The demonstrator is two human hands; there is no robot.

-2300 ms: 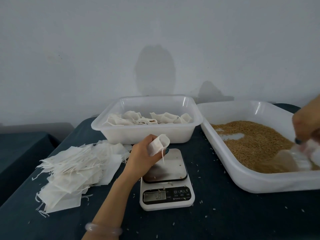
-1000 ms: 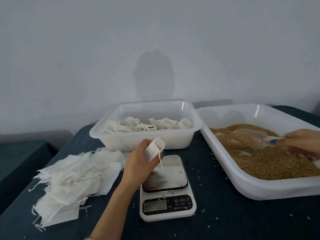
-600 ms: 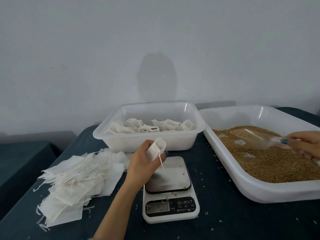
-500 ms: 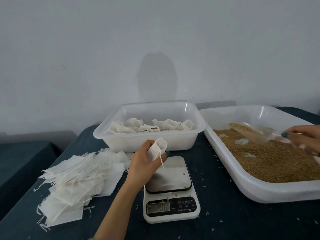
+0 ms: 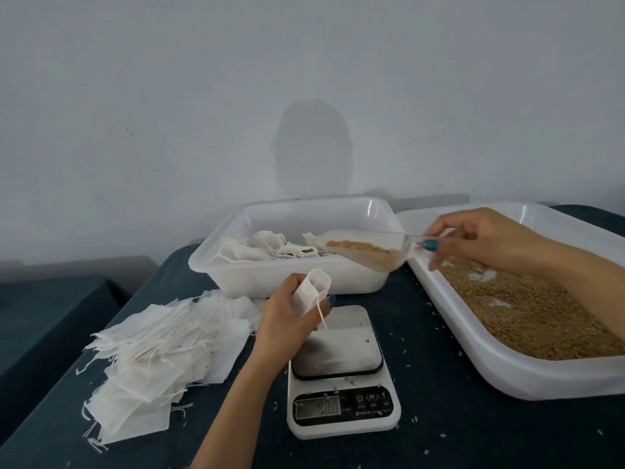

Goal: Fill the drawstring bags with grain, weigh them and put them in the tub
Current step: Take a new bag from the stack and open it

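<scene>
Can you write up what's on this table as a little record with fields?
Tub: filled bags inside, behind the scale
Tray: loose grain, right of the scale
Pile of flat bags: left of the scale
Scale plate: only stray grains
Left hand: holds an open bag, mouth up, by the scale
Right hand: holds a clear scoop of grain over the tub's right corner

The scale (image 5: 341,353) has buttons marked M and T; its display digits are too blurred.
</scene>
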